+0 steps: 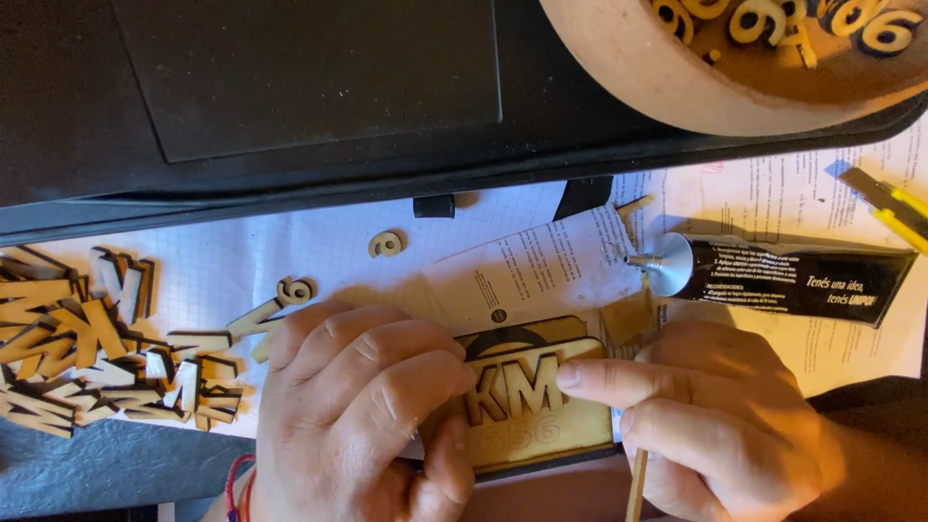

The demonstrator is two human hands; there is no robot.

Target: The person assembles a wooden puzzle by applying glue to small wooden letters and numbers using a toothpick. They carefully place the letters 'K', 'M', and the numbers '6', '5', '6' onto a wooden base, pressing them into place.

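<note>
Both hands frame a small wooden plaque (532,401) low in the view. Left hand (362,416) clasps its left edge, fingers curled over the top and thumb beneath. Right hand (720,420) presses an extended forefinger on a raised wooden letter (539,385) glued to the plaque, while a thin wooden stick (636,488) runs under its palm. A round wooden bowl (657,72) at upper right holds cut-out numerals. A black glue tube (793,275) lies uncapped just beyond the right hand. Loose wooden letters (87,348) crowd the table's left edge.
</note>
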